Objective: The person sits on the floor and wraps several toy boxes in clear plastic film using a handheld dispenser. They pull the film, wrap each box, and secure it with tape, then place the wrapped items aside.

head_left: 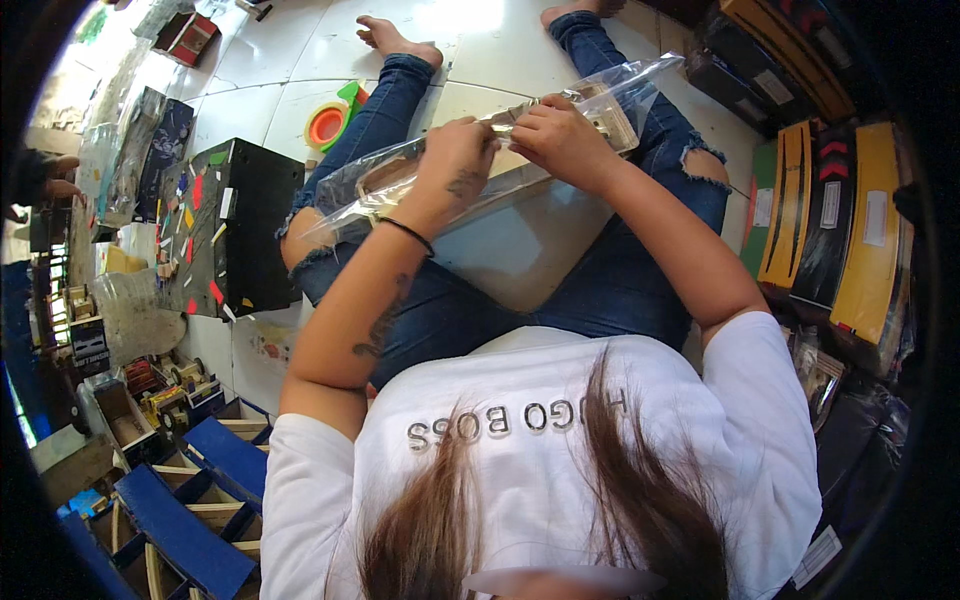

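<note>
A long, light wooden piece [390,176] lies inside a clear plastic wrapper [335,192] stretched across my lap, between my spread knees. The wrapper's pointed ends stick out past both thighs. My left hand [458,155] is closed, its fingertips pinching the plastic near the middle of the upper edge. Close beside it, my right hand [562,140] is closed too, fingers curled over the same edge. A small gap separates the two hands. What the wooden piece is I cannot make out, since the hands and glare cover much of it.
Beyond my left shin stands a green tape dispenser [325,126] with an orange-red core. A black box [255,225] with coloured scraps on its side is left of my knee. Blue-topped wooden pieces [180,520] lie lower left. Yellow and black boxes [868,235] stand at right.
</note>
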Motion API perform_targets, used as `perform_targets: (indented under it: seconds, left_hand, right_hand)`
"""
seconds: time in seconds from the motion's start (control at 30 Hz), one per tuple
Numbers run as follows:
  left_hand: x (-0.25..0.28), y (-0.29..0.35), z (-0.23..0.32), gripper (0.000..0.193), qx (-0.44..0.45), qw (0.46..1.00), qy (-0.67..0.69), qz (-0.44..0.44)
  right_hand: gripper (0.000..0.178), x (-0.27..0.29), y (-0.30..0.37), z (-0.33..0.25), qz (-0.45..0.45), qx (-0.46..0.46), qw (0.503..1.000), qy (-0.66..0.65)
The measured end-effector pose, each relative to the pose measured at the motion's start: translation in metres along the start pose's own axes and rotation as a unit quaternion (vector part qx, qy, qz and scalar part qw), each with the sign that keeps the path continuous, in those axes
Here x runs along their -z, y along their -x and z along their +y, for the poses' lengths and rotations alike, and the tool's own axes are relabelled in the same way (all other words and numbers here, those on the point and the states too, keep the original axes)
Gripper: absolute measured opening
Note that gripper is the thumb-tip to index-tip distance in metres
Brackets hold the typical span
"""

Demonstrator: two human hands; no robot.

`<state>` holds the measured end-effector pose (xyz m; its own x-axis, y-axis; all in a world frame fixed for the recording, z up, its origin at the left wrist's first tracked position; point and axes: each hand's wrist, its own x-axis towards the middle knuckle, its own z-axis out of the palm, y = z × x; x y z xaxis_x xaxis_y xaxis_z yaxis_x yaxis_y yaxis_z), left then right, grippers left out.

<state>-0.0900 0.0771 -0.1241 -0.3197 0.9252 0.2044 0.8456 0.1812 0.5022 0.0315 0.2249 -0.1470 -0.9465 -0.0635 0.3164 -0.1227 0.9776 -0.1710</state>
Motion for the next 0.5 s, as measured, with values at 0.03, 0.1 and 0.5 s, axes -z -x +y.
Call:
perform_targets:
  seconds: [0.03,0.1,0.5]
  left_hand:
    - [-0.006,-0.001,0.006,0.012,0.025,0.999,-0.048,0.008]
    - [-0.021,-0.001,0.016,0.018,0.000,0.989,-0.146,0.005]
    - [-0.028,-0.008,-0.028,0.033,-0.014,0.993,-0.031,-0.111]
  right_hand:
    - [0.017,-0.002,0.000,0.004,-0.013,0.013,1.000,-0.002]
    - [0.011,0.001,0.000,0.013,0.047,0.069,0.996,-0.008]
    - [0.037,0.069,0.131,0.037,0.250,-0.201,0.939,0.123]
